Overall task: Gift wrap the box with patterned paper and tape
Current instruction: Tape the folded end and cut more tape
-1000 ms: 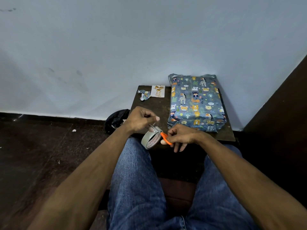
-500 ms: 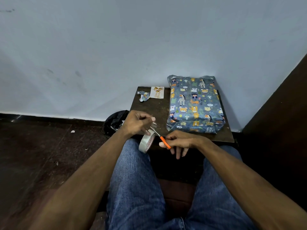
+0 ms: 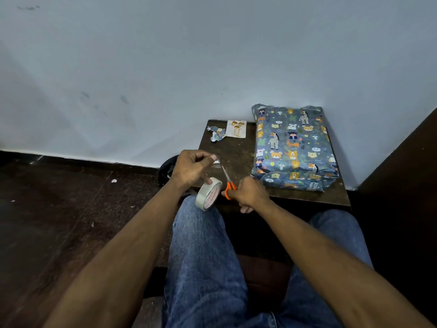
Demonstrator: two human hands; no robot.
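Note:
The box (image 3: 293, 147), wrapped in blue paper with cartoon animals, lies on the right half of a small dark table (image 3: 234, 150). My left hand (image 3: 192, 168) pinches a pulled-out strip of clear tape between thumb and finger, and the tape roll (image 3: 208, 194) hangs from its lower fingers. Just right of the roll, my right hand (image 3: 249, 194) grips orange-handled scissors (image 3: 228, 183), blades pointing up-left toward the stretched strip. Both hands are at the table's near left edge, clear of the box.
A torn scrap of patterned paper (image 3: 217, 134) and a small white card (image 3: 236, 129) lie at the table's far left corner. A dark bag (image 3: 166, 170) sits on the floor left of the table. A white wall stands behind; my knees are below the table edge.
My left hand has lifted and drawn the tape strip longer, away from the roll. The scissors have swung from pointing sideways to blades-up at the strip.

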